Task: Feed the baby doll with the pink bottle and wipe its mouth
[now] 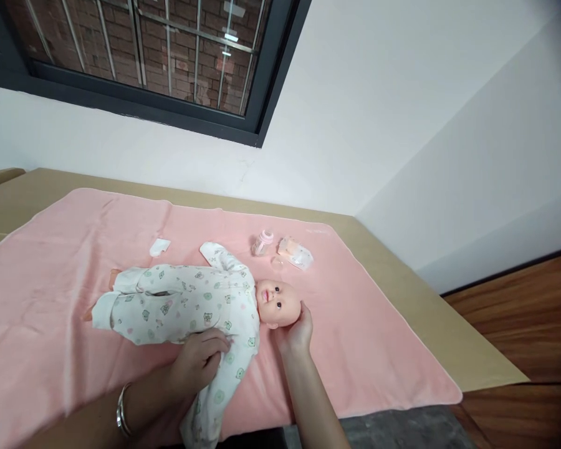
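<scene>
Doll (191, 302) on the pink blanket (378, 337): we're cupping its head with our right hand (295, 333), left hand (200, 362) lying loosely curled on its side.

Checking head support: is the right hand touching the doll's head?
Touching. The head view shows the right hand cupped against the doll's head, no gap visible.
</scene>
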Tool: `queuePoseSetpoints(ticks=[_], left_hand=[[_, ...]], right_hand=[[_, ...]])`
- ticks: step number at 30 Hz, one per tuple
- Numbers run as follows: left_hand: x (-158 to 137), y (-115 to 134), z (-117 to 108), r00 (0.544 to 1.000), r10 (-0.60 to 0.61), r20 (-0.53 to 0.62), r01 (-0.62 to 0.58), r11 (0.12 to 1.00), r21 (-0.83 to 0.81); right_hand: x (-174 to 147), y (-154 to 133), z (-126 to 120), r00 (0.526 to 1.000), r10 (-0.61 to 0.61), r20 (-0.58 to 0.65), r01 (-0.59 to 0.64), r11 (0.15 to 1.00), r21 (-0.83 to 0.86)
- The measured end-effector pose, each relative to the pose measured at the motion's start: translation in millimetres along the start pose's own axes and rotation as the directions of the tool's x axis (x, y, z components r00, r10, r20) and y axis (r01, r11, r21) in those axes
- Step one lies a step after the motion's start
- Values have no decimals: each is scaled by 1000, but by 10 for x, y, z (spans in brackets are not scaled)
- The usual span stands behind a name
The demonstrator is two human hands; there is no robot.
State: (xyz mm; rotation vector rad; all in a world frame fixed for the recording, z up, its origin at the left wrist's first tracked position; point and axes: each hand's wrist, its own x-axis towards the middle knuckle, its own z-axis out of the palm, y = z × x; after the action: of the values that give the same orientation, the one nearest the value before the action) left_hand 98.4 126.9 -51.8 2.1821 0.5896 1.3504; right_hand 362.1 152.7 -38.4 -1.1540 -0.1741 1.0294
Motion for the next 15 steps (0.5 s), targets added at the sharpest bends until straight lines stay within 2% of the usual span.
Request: queuePoseSetpoints(ticks=[5, 7, 11, 15], left_hand=[[21, -26, -3, 1000, 8, -5, -8, 1000, -6], [17, -51, 4, 1000, 4, -11, -4, 1000, -8], [4, -77, 14, 1000, -22, -17, 21, 1000, -11], [-3, -49, 20, 999, -36, -15, 36, 999, 5]], right_hand=[[90, -114, 66, 994, 107, 2, -105, 972, 210], [185, -181, 82, 984, 158, 85, -173, 960, 222], [414, -245, 183, 927, 238, 290, -294, 941, 169], [566, -162, 396, 915, 176, 364, -250, 953, 169]])
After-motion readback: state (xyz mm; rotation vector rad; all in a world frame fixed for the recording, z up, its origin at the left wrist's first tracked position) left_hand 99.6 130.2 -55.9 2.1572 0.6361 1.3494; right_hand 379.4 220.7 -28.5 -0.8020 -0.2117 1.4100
